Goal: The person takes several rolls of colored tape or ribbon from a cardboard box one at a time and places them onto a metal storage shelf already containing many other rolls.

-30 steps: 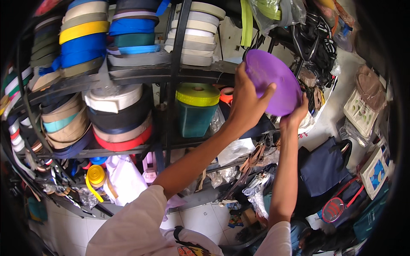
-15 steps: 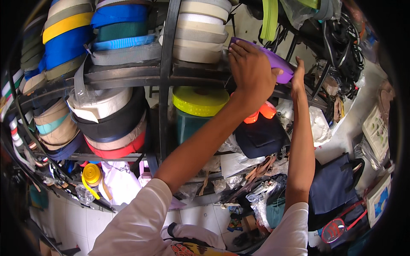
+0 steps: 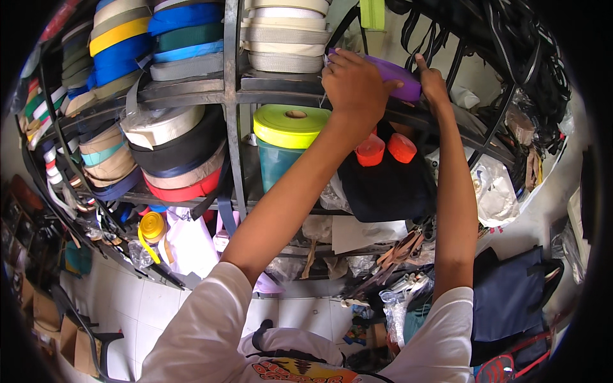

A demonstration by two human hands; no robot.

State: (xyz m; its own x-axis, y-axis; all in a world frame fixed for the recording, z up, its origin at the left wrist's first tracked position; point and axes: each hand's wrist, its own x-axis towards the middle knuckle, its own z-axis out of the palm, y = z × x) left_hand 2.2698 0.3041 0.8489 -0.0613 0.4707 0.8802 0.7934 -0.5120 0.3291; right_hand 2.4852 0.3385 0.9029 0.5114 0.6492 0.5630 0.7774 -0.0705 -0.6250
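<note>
A flat purple roll of webbing tape [image 3: 403, 88] is at the upper shelf's edge, right of the stacked pale rolls [image 3: 285, 38]. My left hand [image 3: 355, 86] lies over its left part, fingers bent over the top and thumb along the near side. At the right end, my right hand [image 3: 432, 87] holds it with one digit pointing up; its other fingers are mostly hidden. Beneath my left forearm, a neon yellow roll [image 3: 287, 129] rests on a teal one [image 3: 271, 167]. Two small orange rolls [image 3: 401, 148] sit on dark folded fabric [image 3: 386, 188] below the purple roll.
A black metal rack [image 3: 231, 96] carries several coloured webbing rolls [image 3: 185, 46] on the left. Black straps [image 3: 511, 51] hang at the upper right. Plastic bags and leather strips [image 3: 408, 249] crowd the lower shelf. A navy bag [image 3: 511, 287] stands at the lower right.
The view has shifted, so the shelves sit differently in it. Both hands stay on the purple roll, which appears slightly lower and further left in the picture.
</note>
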